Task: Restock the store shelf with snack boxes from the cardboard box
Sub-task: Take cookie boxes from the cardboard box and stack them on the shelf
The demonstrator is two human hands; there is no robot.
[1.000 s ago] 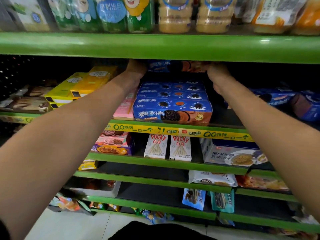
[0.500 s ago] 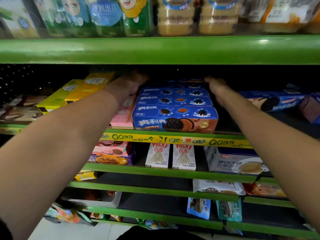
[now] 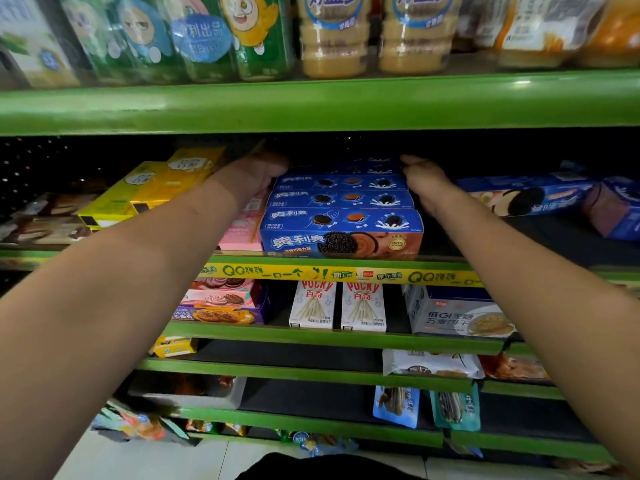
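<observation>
- Left hand (image 3: pixel 258 173) at left of far blue cardboard cookie boxes (image 3: pixel 341 199) on green metal shelf (image 3: pixel 346 263); fingers hidden, state indeterminable.
- Right hand (image 3: pixel 420 178) at right; likewise indeterminable.

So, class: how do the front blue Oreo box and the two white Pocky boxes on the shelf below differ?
The front Oreo box is blue and lies long side across; the Pocky boxes are white and stand upright. The Oreo box heads a row running back into the shelf; the Pocky boxes stand side by side. Both face forward at their shelf's front edge.
</observation>
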